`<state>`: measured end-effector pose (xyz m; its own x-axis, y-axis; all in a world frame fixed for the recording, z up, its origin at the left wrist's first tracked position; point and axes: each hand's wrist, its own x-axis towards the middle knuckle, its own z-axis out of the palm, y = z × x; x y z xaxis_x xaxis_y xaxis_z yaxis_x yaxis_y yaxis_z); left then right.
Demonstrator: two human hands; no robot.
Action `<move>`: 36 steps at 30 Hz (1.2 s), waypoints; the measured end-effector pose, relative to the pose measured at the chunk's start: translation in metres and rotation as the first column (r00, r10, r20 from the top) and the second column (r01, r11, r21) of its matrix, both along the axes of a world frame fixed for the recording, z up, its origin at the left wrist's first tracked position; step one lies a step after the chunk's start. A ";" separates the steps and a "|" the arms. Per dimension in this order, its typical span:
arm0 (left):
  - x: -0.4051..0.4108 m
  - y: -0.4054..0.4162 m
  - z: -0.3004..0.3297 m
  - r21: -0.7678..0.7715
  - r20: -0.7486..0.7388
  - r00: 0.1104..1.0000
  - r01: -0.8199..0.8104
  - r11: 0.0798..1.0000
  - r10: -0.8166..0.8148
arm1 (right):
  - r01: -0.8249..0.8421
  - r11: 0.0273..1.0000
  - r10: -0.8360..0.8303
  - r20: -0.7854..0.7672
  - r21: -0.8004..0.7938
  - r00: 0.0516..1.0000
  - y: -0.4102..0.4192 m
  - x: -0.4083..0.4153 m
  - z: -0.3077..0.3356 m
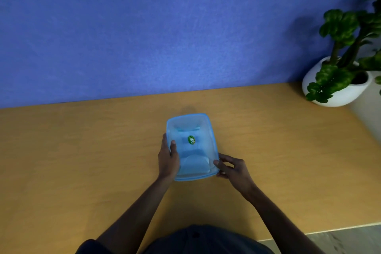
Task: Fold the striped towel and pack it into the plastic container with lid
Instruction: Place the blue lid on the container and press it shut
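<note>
1. We are reaching both bare forearms forward, converging toward the middle.
2. Our left hand (168, 159) is lying flat along the container's (192, 146) left side, thumb resting on its lid.
3. Our right hand (232, 168) is pinching its near right corner, fingers curled.

One view only: camera on my head, facing forward and steeply down. Wide angle, edges bowed. Lower centre of frame: my torso and forearms, close. Centre: my hands (168, 159), at arm's reach, on the surface (82, 150). Upper half: blue wall (144, 27), just behind the surface. Right edge: potted plant (340, 64). Lower right corner: floor.
</note>
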<state>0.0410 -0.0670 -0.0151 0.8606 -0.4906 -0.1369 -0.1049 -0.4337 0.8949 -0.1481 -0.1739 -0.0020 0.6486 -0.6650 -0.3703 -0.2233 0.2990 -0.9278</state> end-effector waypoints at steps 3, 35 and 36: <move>-0.001 0.000 0.000 -0.006 -0.014 1.000 0.009 1.000 -0.009 | 0.010 0.999 -0.010 0.011 0.031 1.000 -0.001 0.000 -0.003; 0.062 -0.051 0.003 -0.162 -0.185 0.981 -0.090 0.983 0.059 | 0.207 0.972 -0.217 -0.088 -0.110 0.972 -0.080 0.125 -0.006; 0.062 -0.051 0.002 -0.177 -0.198 0.978 -0.097 0.979 0.061 | 0.214 0.972 -0.221 -0.080 -0.092 0.972 -0.080 0.125 -0.007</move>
<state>0.1033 -0.1183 -0.0134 0.8644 -0.4544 -0.2151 0.1029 -0.2588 0.9604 -0.0236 -0.2543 -0.0091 0.4517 -0.8170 -0.3584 -0.2440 0.2733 -0.9305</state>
